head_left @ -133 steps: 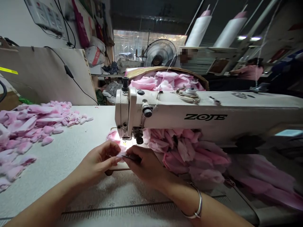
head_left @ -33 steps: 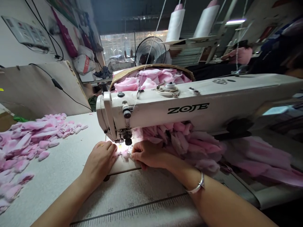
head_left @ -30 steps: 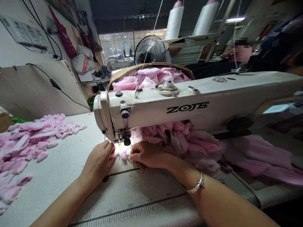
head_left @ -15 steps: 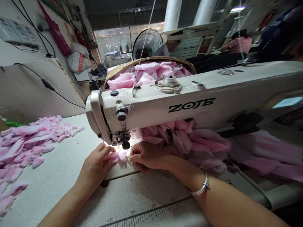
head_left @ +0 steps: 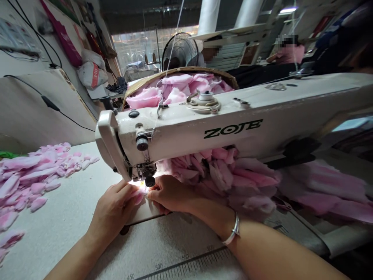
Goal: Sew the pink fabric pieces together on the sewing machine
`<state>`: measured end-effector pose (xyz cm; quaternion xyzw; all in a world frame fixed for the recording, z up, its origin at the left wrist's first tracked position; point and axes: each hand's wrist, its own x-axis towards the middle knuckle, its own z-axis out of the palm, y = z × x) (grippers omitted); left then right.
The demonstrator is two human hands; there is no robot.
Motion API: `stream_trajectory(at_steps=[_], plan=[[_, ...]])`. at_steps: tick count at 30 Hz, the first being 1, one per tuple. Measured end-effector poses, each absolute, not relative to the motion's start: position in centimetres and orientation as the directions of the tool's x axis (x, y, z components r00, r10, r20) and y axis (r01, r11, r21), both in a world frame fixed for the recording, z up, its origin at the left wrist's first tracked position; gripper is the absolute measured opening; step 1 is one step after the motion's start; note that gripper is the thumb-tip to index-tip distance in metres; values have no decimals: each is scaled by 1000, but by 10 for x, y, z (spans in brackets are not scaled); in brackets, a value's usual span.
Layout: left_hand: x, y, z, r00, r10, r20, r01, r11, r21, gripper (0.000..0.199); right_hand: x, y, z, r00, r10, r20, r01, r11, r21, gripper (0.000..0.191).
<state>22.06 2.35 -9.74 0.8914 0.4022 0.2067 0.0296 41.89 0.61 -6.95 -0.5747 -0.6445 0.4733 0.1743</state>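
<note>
A white sewing machine (head_left: 180, 120) spans the view, its lamp lighting the needle area. Below the needle lies a small pink fabric piece (head_left: 140, 197). My left hand (head_left: 115, 204) pinches this piece from the left, its fingertips close to the presser foot. From the right, my right hand (head_left: 167, 194) has its fingers pressed together at the piece's other edge, beside the needle. What the right fingertips grip is partly hidden. A silver bangle (head_left: 233, 229) circles my right wrist.
Loose pink fabric pieces (head_left: 37, 171) cover the table's left side. More pink fabric (head_left: 221, 171) is bunched under the machine arm. Behind stand a basket of pink fabric (head_left: 177, 87) and a fan (head_left: 180, 52). Two people sit farther back. A printed ruler (head_left: 186, 262) runs along the front.
My right hand has moved left, closer to the needle and my left hand. The pink piece now sits more beneath my left fingers. The whole view has shifted slightly.
</note>
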Motion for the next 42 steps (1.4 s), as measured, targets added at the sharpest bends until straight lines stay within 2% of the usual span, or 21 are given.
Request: stream_trajectory(at_steps=[4,9,13,17,23,31,35,39,42], plan=[[219,23,-97,599,718,355,690,-688,227,12,416,7,-67,-230,926,-298,701,-55,-711,25],[217,23,-98,568,751,335,712,-653,257,13,423,6,-66,-339,907,-251,671,45,-740,21],[217,23,-98,577,742,342,697,-665,266,14,418,7,-68,-264,949,-170,733,83,-675,20],[216,24,-98,591,726,352,685,-682,256,15,412,9,-70,-206,967,-148,779,70,-623,14],[216,22,-97,619,711,335,694,-694,190,20,418,6,-69,-186,955,-231,761,-9,-649,9],[219,20,-96,617,705,350,695,-697,177,22,407,8,-74,-165,979,-123,821,67,-567,13],[222,18,-94,639,683,355,702,-706,93,23,411,8,-69,-181,970,-161,799,50,-599,12],[224,17,-94,699,617,361,673,-739,-40,22,422,9,-70,-210,934,-290,730,-48,-681,14],[224,16,-95,732,581,355,650,-752,-109,21,425,9,-74,-211,932,-294,688,-72,-722,13]])
